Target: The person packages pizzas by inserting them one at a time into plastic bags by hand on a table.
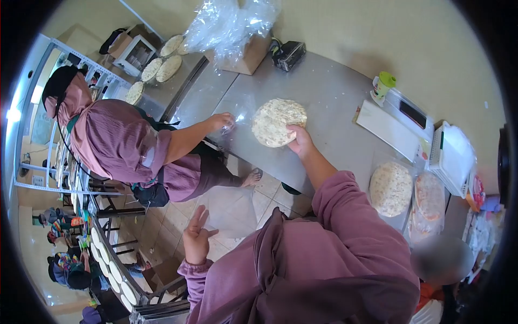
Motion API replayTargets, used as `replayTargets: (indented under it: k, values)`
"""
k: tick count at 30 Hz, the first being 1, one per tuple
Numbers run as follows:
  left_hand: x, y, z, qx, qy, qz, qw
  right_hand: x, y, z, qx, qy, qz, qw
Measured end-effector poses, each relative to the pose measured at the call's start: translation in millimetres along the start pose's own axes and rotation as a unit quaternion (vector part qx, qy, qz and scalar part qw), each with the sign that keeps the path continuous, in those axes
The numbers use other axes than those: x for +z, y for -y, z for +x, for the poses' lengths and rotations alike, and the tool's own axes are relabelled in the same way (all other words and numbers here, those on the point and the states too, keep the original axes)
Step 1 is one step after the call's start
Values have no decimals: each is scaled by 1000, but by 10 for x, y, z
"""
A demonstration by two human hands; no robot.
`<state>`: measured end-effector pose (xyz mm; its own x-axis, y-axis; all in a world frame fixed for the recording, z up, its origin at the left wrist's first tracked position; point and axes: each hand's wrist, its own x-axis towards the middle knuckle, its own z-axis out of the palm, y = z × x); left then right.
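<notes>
My right hand (300, 142) grips a round, cheese-topped pizza (278, 121) by its near right edge, thumb over the topping. The pizza is over the steel table; I cannot tell if it touches the surface. Off to the left, away from the table, my left hand (196, 237) holds a clear plastic bag (229, 211) at its fingers, and the bag spreads out to the right over the tiled floor.
A co-worker's hand (222, 122) holds crumpled clear plastic at the steel table (324, 92). Behind are a cardboard box (251, 56) under plastic bags (229, 24) and a green-lidded cup (385, 81). Another pizza (389, 189) and a bagged pizza (429, 197) lie right, near a white basket (450, 156).
</notes>
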<state>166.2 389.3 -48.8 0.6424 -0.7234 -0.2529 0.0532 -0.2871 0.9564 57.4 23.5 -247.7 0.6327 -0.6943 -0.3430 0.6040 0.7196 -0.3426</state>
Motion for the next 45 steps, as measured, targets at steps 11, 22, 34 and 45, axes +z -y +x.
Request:
replayTargets:
  k: [11,22,34,45]
  values:
    - [279,-798,386,104,42,-54,992,3,1309,-1542,-88,120,-97,984]
    - [1916,-786,1273,227,172,-47,957,-470,1396,-2616,-278,95,149,944]
    - [3225,-411,1835,450,241,354,783,-882,1466,-2769,-196,5,172,965]
    - [3017,-479,1665,454,316,420,720,-681,941,-2196,-141,53,221,964]
